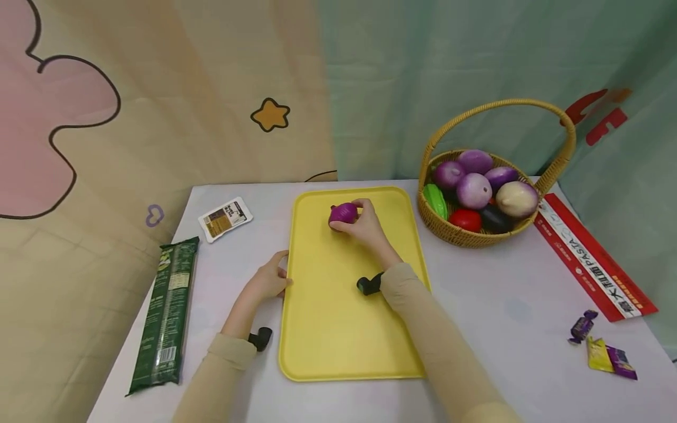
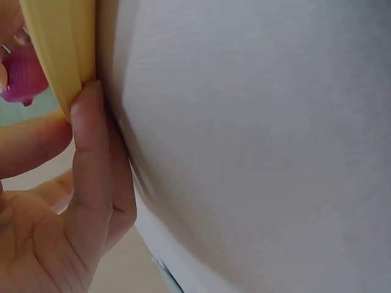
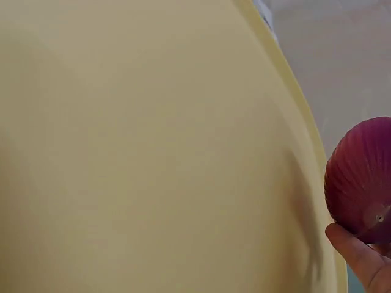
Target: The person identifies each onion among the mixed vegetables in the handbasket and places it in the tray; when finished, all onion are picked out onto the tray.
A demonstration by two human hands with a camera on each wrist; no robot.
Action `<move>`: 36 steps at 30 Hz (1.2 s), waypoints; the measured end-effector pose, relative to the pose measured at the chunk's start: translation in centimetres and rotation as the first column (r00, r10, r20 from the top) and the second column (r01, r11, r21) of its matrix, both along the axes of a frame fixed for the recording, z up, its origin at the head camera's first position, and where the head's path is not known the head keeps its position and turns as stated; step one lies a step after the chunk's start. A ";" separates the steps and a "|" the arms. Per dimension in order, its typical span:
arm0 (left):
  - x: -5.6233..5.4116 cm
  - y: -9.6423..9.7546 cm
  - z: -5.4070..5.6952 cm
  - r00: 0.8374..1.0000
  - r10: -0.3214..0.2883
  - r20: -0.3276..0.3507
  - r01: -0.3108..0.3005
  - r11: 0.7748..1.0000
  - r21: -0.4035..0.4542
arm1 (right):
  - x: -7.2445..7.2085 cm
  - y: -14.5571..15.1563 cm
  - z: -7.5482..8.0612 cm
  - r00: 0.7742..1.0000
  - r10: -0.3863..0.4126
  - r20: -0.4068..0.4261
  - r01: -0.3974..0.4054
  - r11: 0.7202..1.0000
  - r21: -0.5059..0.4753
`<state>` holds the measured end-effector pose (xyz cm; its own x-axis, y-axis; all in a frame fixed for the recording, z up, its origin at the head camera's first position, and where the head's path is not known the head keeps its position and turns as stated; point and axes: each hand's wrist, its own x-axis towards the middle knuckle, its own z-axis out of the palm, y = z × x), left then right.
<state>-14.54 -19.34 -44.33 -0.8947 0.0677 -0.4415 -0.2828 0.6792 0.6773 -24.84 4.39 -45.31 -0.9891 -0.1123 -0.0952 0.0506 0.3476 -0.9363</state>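
Note:
In the head view a purple onion [image 1: 343,215] is gripped between the thumb and fingers of my right hand [image 1: 367,228], over the far part of a yellow tray [image 1: 338,329]. The right wrist view shows the ribbed onion [image 3: 360,180] close up, with a fingertip [image 3: 342,235] against its underside. At the tray's left edge is my left hand [image 1: 268,278]. Up close in the left wrist view, that hand [image 2: 85,183] pinches the tray's rim [image 2: 67,49] with its fingertips.
A wicker basket [image 1: 449,232] of toy vegetables stands at the back right. Beside it lies a red-and-white pasta packet [image 1: 595,258], with several wrapped candies [image 1: 600,355] nearer. Left of the tray are a green packet [image 1: 168,314] and a small white sachet [image 1: 225,219].

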 end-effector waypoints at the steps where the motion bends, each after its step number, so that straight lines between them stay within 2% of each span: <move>1: 0.0 0.2 0.0 1.000 0.003 0.006 -0.003 1.000 0.006 | -0.2 -0.4 -0.4 1.000 0.008 -0.002 -0.008 1.000 0.006; 5: -0.2 0.4 -0.3 0.999 0.034 0.040 -0.036 0.999 0.037 | -1.0 -1.6 -1.3 0.998 0.054 -0.026 -0.053 0.998 0.028; 11: -0.2 -0.5 -0.6 0.997 0.039 0.065 -0.046 0.993 0.110 | -1.4 -2.6 -0.8 0.990 0.133 -0.051 -0.126 0.985 0.117; 16: -0.1 -1.0 -0.7 0.997 0.037 0.064 -0.045 0.992 0.120 | -1.3 -3.0 -0.7 0.986 0.155 -0.058 -0.143 0.973 0.179; 23: 0.1 -0.5 -0.6 0.997 0.034 0.069 -0.043 0.991 0.126 | -0.8 -2.3 -0.4 0.985 0.162 -0.063 -0.144 0.965 0.221; 25: 0.2 -0.4 -0.5 0.997 0.034 0.069 -0.042 0.991 0.129 | -0.5 -2.0 0.1 0.985 0.159 -0.065 -0.141 0.964 0.225; 28: 0.3 -0.5 -0.5 0.997 0.036 0.069 -0.045 0.991 0.129 | 0.3 -1.0 1.8 0.986 0.150 -0.073 -0.131 0.968 0.212; 32: 0.4 -0.7 -0.5 0.998 0.023 0.059 -0.029 0.993 0.116 | 1.5 1.5 4.5 0.983 0.122 -0.140 -0.099 0.982 0.158; 36: 0.2 -0.8 -0.5 0.999 0.009 0.048 -0.013 0.995 0.100 | 2.6 5.4 6.7 0.974 0.045 -0.220 -0.019 0.993 0.119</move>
<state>-14.33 -20.16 -44.87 -0.8740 0.1039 -0.4746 -0.3230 0.6054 0.7274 -22.22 9.76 -38.59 -0.9830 -0.1450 0.1123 -0.1668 0.4524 -0.8761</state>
